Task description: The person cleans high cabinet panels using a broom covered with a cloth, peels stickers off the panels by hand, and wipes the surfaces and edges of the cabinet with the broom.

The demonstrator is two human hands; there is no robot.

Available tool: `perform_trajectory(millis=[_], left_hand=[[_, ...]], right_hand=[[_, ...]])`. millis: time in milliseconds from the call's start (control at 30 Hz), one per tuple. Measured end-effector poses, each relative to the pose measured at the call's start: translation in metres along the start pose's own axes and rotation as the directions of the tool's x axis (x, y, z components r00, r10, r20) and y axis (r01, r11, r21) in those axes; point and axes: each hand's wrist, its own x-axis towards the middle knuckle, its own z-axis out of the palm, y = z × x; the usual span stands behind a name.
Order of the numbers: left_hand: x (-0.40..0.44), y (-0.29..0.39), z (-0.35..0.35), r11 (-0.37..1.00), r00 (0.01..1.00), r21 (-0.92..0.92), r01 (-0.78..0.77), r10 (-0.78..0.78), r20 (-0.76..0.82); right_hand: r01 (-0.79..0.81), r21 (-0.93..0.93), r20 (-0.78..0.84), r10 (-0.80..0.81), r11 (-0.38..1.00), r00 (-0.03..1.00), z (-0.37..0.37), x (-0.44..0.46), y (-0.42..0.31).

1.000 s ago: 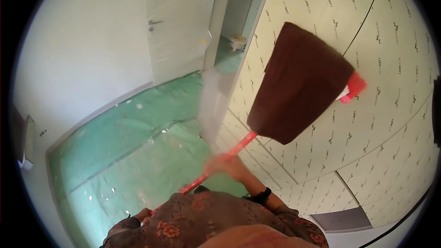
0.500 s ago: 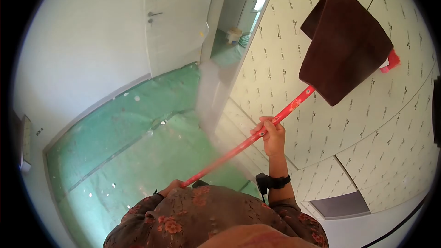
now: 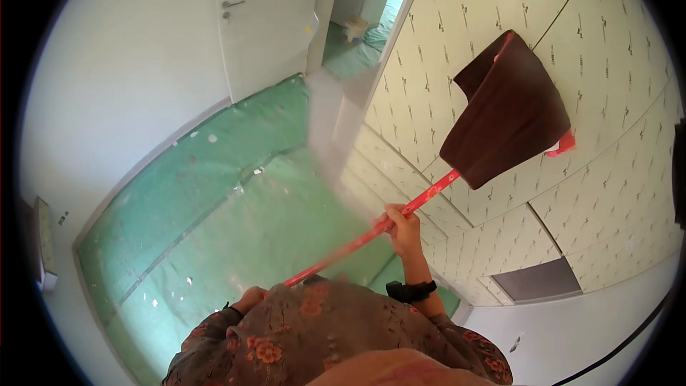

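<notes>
A broom with a red patterned handle (image 3: pixel 427 197) slants up to the right across my front. A dark brown cloth (image 3: pixel 511 118) is draped over its head and hides most of it. Only a bit of red, seemingly bristles (image 3: pixel 562 144), pokes out at the cloth's right edge. My right hand (image 3: pixel 402 229) grips the handle about midway, fingers wrapped around it. Near my belly, my left hand (image 3: pixel 250 299) is closed at the handle's lower end, partly covered by my shirt. The cloth is up against or just in front of the film-covered panels (image 3: pixel 600 93); contact cannot be told.
Green sheeting (image 3: pixel 236 243) covers the floor. At the upper left is a white door (image 3: pixel 268 28) with a lever handle (image 3: pixel 232 4). A doorway beside it shows another room with a pale bucket-like object (image 3: pixel 355 28). A grey recess (image 3: pixel 539 281) sits among the panels.
The cloth-covered broom head has come down and to the left along the panels. My right hand has dropped with the handle, and my left hand has shifted slightly left. The view has tilted somewhat.
</notes>
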Motion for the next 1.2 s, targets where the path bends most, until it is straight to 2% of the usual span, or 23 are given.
perform_trajectory(millis=[33, 133, 267, 433, 500, 533, 567, 733, 900, 1033, 1200], left_hand=[[0.006, -0.032, 0.018, 0.997, 0.997, 0.040, -0.069, 0.068, 0.029], [0.023, -0.096, 0.058, 0.992, 1.000, 0.121, -0.017, 0.014, 0.026], [0.018, -0.103, 0.076, 0.995, 0.998, 0.096, 0.009, -0.003, -0.062], [0.016, -0.018, 0.059, 0.972, 0.977, -0.098, 0.213, -0.213, 0.008], [0.020, 0.049, 0.052, 0.933, 0.948, -0.169, 0.319, -0.313, 0.059], [0.023, 0.082, 0.052, 0.912, 0.932, -0.189, 0.363, -0.354, 0.084], [0.024, 0.114, 0.053, 0.892, 0.916, -0.208, 0.402, -0.388, 0.104], [0.030, 0.226, 0.070, 0.855, 0.869, -0.169, 0.490, -0.466, 0.165], [0.047, 0.227, 0.088, 0.865, 0.883, -0.200, 0.460, -0.422, 0.206], [0.056, 0.212, 0.088, 0.872, 0.885, -0.196, 0.449, -0.402, 0.235], [0.062, 0.191, 0.069, 0.886, 0.882, -0.158, 0.436, -0.385, 0.272]], right_hand=[[-0.005, 0.002, -0.006, 0.005, 1.000, 1.000, -0.002, -0.004, 0.002], [0.026, 0.035, -0.009, -0.025, 0.999, 1.000, -0.012, -0.014, 0.006], [0.053, 0.047, 0.025, -0.054, 0.998, 0.998, -0.028, -0.018, 0.004], [0.083, 0.037, 0.042, -0.084, 0.996, 0.996, -0.051, -0.034, -0.019], [0.103, 0.073, -0.009, -0.102, 0.992, 0.995, -0.067, -0.042, -0.033], [0.125, 0.046, 0.038, -0.127, 0.991, 0.991, -0.078, -0.043, -0.039], [0.147, 0.017, 0.091, -0.148, 0.989, 0.985, -0.089, -0.045, -0.046], [0.185, -0.030, 0.042, -0.184, 0.982, 0.982, -0.128, -0.057, -0.102], [0.163, 0.011, 0.056, -0.164, 0.987, 0.985, -0.146, -0.059, -0.106], [0.182, -0.025, -0.007, -0.182, 0.983, 0.983, -0.144, -0.070, -0.098], [0.161, 0.057, -0.078, -0.156, 0.985, 0.985, -0.136, -0.076, -0.076]])
